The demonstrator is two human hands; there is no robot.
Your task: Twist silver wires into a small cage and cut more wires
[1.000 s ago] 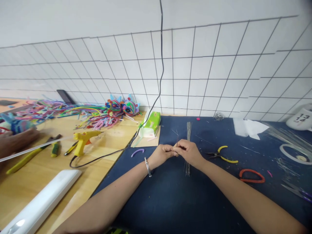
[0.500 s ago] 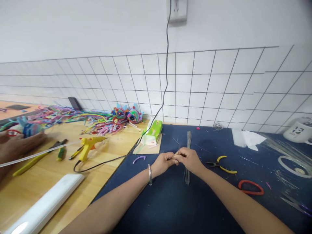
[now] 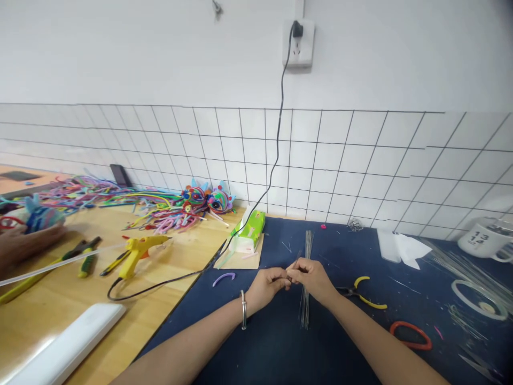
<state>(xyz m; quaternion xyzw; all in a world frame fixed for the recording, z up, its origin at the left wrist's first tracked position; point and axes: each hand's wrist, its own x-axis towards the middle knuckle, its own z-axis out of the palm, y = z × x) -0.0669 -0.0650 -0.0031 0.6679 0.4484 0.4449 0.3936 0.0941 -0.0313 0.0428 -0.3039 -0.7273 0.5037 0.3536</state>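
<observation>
My left hand (image 3: 267, 282) and my right hand (image 3: 312, 278) meet fingertip to fingertip over a dark blue mat (image 3: 260, 342). Both are closed in a pinch on a thin wire piece (image 3: 295, 260) that sticks up and away between them. A bundle of thin metal wires (image 3: 306, 267) lies on the mat under my right hand, running away from me. A silver bangle (image 3: 242, 309) sits on my left wrist. Yellow-handled pliers (image 3: 363, 297) lie just right of my right hand.
A yellow glue gun (image 3: 138, 251) with its black cord (image 3: 276, 155) plugged into a wall socket, a green tissue pack (image 3: 249, 231), and a pile of coloured pipe cleaners (image 3: 132, 200) lie left. Another person's hand (image 3: 24, 243) works at far left. A white mug (image 3: 483, 238) stands right.
The view has tilted upward, bringing the wall socket into sight. My hands stay pinched together on the wire piece, with only small finger movement.
</observation>
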